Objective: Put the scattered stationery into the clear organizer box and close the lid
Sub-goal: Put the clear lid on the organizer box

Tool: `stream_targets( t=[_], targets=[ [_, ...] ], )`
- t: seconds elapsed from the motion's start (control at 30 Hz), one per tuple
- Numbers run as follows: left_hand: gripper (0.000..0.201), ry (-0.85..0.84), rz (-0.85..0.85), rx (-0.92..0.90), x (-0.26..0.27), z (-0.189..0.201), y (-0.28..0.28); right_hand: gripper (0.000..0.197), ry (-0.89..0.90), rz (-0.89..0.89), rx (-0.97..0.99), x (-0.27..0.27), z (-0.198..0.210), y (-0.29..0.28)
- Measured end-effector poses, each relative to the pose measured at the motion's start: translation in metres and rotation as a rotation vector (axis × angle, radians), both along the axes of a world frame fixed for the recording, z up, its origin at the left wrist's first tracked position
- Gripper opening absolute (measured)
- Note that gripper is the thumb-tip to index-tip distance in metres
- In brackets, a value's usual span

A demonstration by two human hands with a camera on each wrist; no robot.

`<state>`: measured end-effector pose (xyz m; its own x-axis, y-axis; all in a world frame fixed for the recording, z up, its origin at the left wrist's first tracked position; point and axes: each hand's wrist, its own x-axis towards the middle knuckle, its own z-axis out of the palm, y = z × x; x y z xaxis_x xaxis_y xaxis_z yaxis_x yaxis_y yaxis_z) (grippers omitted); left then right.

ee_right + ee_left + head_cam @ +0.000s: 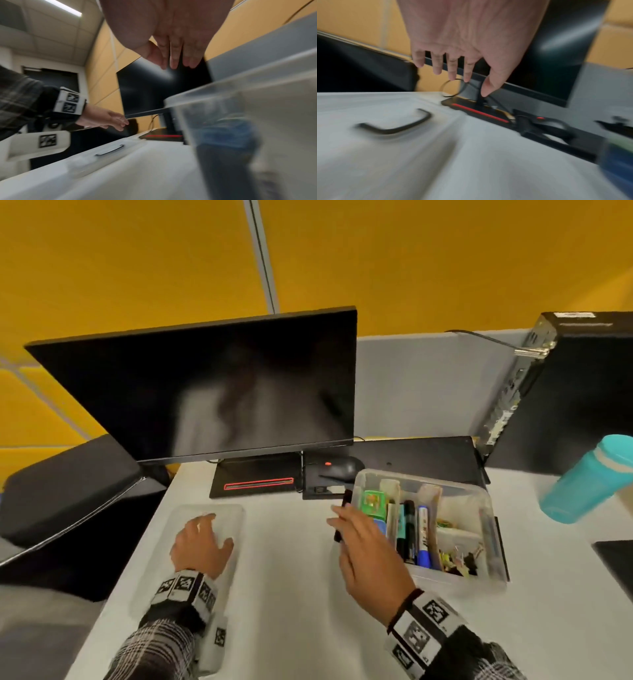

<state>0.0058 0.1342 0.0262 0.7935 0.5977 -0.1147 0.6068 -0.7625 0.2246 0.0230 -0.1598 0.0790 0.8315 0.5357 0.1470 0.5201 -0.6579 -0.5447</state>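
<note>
The clear organizer box [459,578] stands open at the right of the white table, holding a blue marker [423,539], a black marker [408,525], a green item [371,500] and small clips. Its clear lid [236,513] lies flat at the left, black handle [393,125] facing up. My left hand [215,530] hovers over the lid with fingers spread and straight, holding nothing [467,75]. My right hand [346,529] is beside the box's left wall [223,94], fingers straight and empty [171,59]. A slim dark object [346,496] sits by that wall; blur hides what it is.
A black monitor [212,392] on its base [253,484] stands behind the lid, with a black mouse [342,465] beside it. A teal bottle [582,481] and a computer tower [565,392] are at the right. A black chair [68,491] is off the table's left edge.
</note>
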Motion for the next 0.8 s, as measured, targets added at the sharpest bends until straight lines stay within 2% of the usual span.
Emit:
stream_targets(
  t=[0.1,0.2,0.27,0.37,0.47,0.6,0.7,0.8],
  targets=[
    [0.074,0.13,0.162,-0.003,-0.02,-0.017,0.045,0.041,0.134,0.197,-0.05,-0.001,-0.027,0.054],
    [0.08,0.217,0.263,-0.008,-0.03,-0.031,0.079,0.04,0.386,0.274,-0.224,0.004,-0.058,0.097],
    [0.08,0.232,0.285,-0.041,-0.029,-0.034,0.099,0.043,0.477,0.299,-0.311,0.005,-0.072,0.119],
    [0.077,0.203,0.286,-0.162,-0.025,-0.039,0.118,0.054,0.565,0.315,-0.375,0.002,-0.081,0.145],
    [0.08,0.21,0.303,-0.237,-0.024,-0.049,0.121,0.061,0.554,0.342,-0.392,-0.002,-0.085,0.17],
    [0.076,0.132,0.4,-0.307,-0.026,-0.039,0.108,0.067,0.585,0.381,-0.378,-0.008,-0.088,0.187],
    [0.068,-0.009,0.469,-0.432,-0.027,-0.027,0.103,0.068,0.64,0.339,-0.245,-0.005,-0.089,0.178],
    [0.059,-0.124,0.45,-0.537,-0.023,-0.007,0.094,0.071,0.629,0.291,-0.136,-0.005,-0.078,0.158]
  ],
)
